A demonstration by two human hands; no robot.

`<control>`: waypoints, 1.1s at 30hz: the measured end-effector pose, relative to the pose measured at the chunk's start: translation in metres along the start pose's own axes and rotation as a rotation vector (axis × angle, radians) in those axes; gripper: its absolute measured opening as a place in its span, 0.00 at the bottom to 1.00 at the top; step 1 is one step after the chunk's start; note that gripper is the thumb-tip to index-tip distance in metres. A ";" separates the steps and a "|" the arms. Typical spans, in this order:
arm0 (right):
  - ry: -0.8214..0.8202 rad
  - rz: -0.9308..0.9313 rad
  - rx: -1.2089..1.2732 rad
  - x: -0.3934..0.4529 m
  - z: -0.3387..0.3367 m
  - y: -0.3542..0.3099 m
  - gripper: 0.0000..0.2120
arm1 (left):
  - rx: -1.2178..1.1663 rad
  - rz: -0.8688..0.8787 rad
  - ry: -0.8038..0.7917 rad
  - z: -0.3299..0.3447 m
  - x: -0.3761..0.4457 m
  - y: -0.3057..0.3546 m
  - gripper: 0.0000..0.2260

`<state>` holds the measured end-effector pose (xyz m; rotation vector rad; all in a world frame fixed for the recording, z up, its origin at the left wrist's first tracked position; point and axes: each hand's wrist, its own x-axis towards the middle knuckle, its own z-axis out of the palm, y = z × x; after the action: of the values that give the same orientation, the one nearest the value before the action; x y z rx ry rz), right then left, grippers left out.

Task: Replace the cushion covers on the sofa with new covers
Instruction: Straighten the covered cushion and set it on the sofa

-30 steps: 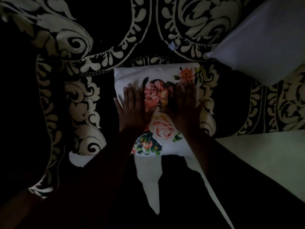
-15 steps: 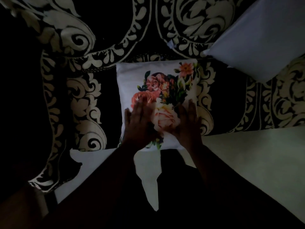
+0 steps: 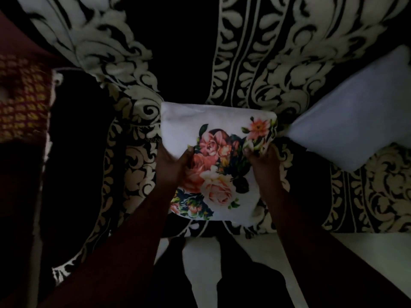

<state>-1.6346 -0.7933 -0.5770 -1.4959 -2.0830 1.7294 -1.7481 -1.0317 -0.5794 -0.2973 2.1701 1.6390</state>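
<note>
A white cushion with a floral rose print (image 3: 213, 165) sits in the middle of the dark sofa (image 3: 182, 63), which has a cream scroll pattern. My left hand (image 3: 172, 166) grips the cushion's left side, thumb on the printed face. My right hand (image 3: 261, 161) grips its right side near the orange flower, thumb on top. The fingers of both hands are hidden behind the cushion. A plain white cushion (image 3: 353, 123) leans at the right, close to the floral one.
A red and yellow patterned cloth (image 3: 22, 96) lies at the far left. Pale floor (image 3: 367, 263) shows in front of the sofa's seat edge, with my dark legs below.
Both hands went from lying flat on the cushion's face to gripping its two sides. The cushion is lifted slightly toward me, and the view has shifted.
</note>
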 end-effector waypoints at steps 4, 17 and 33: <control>-0.043 -0.124 0.137 -0.001 0.039 -0.070 0.48 | -0.084 0.210 0.034 -0.042 0.022 0.066 0.31; -0.096 -0.310 0.110 0.037 0.141 -0.127 0.40 | 0.053 0.375 0.045 -0.119 0.112 0.080 0.38; -0.058 -0.376 -0.091 0.047 0.164 -0.129 0.45 | 0.112 0.310 0.059 -0.144 0.147 0.061 0.42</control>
<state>-1.8338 -0.8690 -0.5617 -0.9936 -2.3137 1.5712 -1.9316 -1.1410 -0.5575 0.0263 2.4398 1.6738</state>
